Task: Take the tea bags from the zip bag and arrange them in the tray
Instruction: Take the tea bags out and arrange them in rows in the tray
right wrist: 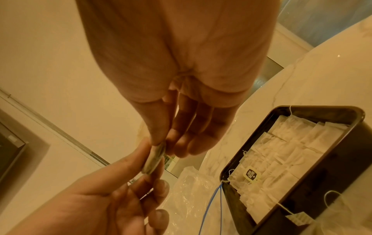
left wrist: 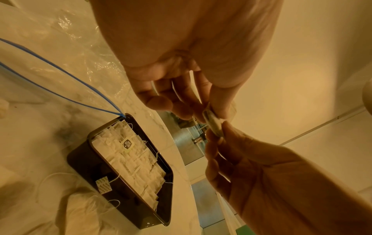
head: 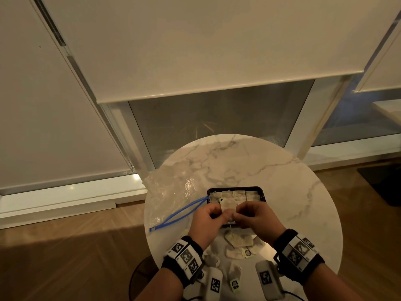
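Both hands hold one tea bag just above the near side of the black tray. My left hand pinches its left edge and my right hand pinches its right edge. In the wrist views the bag shows edge-on between the fingertips of the left hand and the right hand. Rows of tea bags fill the far part of the tray. The clear zip bag with its blue zip lies flat, left of the tray.
Several loose tea bags with strings and tags lie on the round marble table between the tray and my wrists. The zip bag's blue strip touches the tray's left corner. Behind the table are window blinds, and wood floor lies around it.
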`<state>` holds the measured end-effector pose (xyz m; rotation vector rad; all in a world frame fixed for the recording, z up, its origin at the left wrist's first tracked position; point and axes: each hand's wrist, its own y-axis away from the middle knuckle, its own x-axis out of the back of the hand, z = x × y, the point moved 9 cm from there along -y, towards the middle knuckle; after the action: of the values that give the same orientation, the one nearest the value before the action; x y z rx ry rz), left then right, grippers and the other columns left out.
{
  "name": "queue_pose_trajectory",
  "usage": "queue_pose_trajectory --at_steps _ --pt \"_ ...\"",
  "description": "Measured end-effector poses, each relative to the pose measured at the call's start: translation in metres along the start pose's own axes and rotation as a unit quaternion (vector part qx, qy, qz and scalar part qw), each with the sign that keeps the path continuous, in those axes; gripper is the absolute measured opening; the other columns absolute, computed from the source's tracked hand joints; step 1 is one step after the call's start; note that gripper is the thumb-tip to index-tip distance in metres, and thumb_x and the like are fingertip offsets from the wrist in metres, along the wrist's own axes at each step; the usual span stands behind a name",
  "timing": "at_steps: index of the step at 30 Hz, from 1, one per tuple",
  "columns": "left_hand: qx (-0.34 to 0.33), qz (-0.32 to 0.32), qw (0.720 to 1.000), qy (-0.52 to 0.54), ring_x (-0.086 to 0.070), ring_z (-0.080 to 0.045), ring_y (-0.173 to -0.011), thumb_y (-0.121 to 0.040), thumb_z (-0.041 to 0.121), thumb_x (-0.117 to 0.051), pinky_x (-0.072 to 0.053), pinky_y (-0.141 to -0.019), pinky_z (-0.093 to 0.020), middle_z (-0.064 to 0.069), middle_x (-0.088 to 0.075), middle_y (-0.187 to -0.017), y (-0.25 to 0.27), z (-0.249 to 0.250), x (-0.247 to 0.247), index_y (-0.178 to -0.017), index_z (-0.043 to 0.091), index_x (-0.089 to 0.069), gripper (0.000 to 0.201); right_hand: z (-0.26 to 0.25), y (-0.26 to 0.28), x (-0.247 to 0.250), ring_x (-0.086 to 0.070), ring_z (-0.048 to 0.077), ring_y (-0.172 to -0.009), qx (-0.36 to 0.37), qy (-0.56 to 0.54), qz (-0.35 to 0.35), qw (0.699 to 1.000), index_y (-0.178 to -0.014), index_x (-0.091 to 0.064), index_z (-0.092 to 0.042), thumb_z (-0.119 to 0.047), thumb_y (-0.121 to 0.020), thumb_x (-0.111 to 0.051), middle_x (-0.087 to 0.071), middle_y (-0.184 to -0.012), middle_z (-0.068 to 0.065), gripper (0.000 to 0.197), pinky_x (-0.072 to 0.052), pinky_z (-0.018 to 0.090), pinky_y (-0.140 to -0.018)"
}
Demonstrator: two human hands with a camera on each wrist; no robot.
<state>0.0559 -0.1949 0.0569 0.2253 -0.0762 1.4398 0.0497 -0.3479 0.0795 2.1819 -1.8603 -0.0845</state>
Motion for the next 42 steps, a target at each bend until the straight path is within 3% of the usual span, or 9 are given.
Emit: queue_pose_trajectory --at_steps 4,8,11,13,17,22,26,29,42 --pt "0.040 0.022 0.998 0.051 -0.063 -0.007 -0.073 -0.094 0.029 -0.067 -0.054 -0.071 -0.023 0.001 -0.070 -0.079 -0.004 -0.009 0.006 -0.090 0.014 -0.075 0.017 0.005 -0.005 0.008 -0.067 0.015 -0.066 -0.012 0.029 0.020 0.999 -0.086 -0.069 -0.003 -0.007 -0.086 -0.071 -0.073 -0.076 0.008 0.004 -0.057 0.028 -0.065" --pt "0.105 0.079 0.990 0.057 -0.067 -0.015 -0.081 -0.094 0.032 -0.066 -0.058 -0.080 -0.035 -0.002 -0.074 -0.082 -0.009 -0.044 0.021 -0.086 0.020 -0.077 0.018 0.026 -0.016 0.032 -0.067 0.017 -0.071 -0.037 0.060 0.073 0.995 -0.088 -0.071 -0.006 -0.014 -0.087 -0.072 -0.074 -0.082 0.009 0.008 -0.057 0.032 -0.066" --pt "0.116 0.105 0.987 -0.044 -0.067 -0.013 -0.086 -0.093 0.026 -0.067 -0.056 -0.077 -0.026 0.004 -0.071 -0.086 -0.008 -0.064 0.030 -0.086 0.024 -0.071 0.008 0.048 -0.027 0.054 -0.067 0.019 -0.076 -0.050 0.109 0.119 0.986 -0.084 -0.073 -0.011 -0.019 -0.083 -0.076 -0.073 -0.082 0.005 0.008 -0.054 0.029 -0.067" --pt "0.115 0.084 0.980 -0.138 -0.064 -0.009 -0.092 -0.093 0.028 -0.066 -0.053 -0.081 -0.023 0.009 -0.067 -0.098 -0.006 -0.073 0.030 -0.097 0.027 -0.068 0.005 0.064 -0.036 0.061 -0.067 0.018 -0.079 -0.070 0.140 0.118 0.981 -0.083 -0.073 -0.014 -0.019 -0.082 -0.077 -0.073 -0.081 0.003 0.007 -0.055 0.030 -0.074" --pt "0.040 0.000 0.929 -0.368 -0.050 -0.012 -0.118 -0.095 0.038 -0.056 -0.043 -0.104 -0.029 0.008 -0.054 -0.126 -0.009 -0.078 0.012 -0.124 0.027 -0.060 0.032 0.090 -0.051 0.062 -0.065 0.015 -0.080 -0.115 0.230 0.094 0.962 -0.080 -0.070 -0.020 -0.023 -0.081 -0.077 -0.070 -0.082 -0.002 0.008 -0.052 0.030 -0.074" --pt "-0.023 -0.100 0.863 -0.495 -0.027 -0.018 -0.145 -0.097 0.043 -0.044 -0.025 -0.119 -0.039 0.003 -0.034 -0.156 -0.008 -0.079 -0.022 -0.149 0.022 -0.036 0.056 0.095 -0.065 0.052 -0.062 0.015 -0.088 -0.116 0.326 0.062 0.936 -0.090 -0.068 -0.023 -0.027 -0.085 -0.073 -0.066 -0.089 -0.004 0.008 -0.053 0.030 -0.082" --pt "-0.035 -0.156 0.816 -0.555 -0.013 -0.021 -0.152 -0.098 0.042 -0.041 -0.015 -0.122 -0.044 -0.001 -0.033 -0.158 -0.011 -0.087 -0.037 -0.149 0.019 -0.038 0.055 0.101 -0.076 0.039 -0.063 0.013 -0.089 -0.122 0.338 0.039 0.932 -0.093 -0.070 -0.022 -0.027 -0.084 -0.074 -0.068 -0.091 -0.005 0.011 -0.053 0.029 -0.086" --pt "-0.031 -0.169 0.792 -0.585 -0.012 -0.025 -0.152 -0.098 0.044 -0.041 -0.011 -0.121 -0.049 -0.005 -0.036 -0.157 -0.013 -0.094 -0.039 -0.147 0.017 -0.040 0.056 0.105 -0.083 0.029 -0.063 0.014 -0.086 -0.133 0.355 0.017 0.925 -0.084 -0.067 -0.025 -0.025 -0.084 -0.074 -0.066 -0.087 -0.005 0.007 -0.052 0.028 -0.082" --pt "0.018 -0.184 0.750 -0.635 0.002 -0.028 -0.154 -0.098 0.044 -0.041 0.010 -0.121 -0.056 -0.012 -0.028 -0.161 -0.022 -0.105 -0.048 -0.150 0.009 -0.034 0.063 0.131 -0.099 0.011 -0.061 0.015 -0.083 -0.197 0.407 -0.032 0.892 -0.087 -0.070 -0.030 -0.022 -0.085 -0.072 -0.069 -0.100 -0.002 0.009 -0.050 0.022 -0.073"
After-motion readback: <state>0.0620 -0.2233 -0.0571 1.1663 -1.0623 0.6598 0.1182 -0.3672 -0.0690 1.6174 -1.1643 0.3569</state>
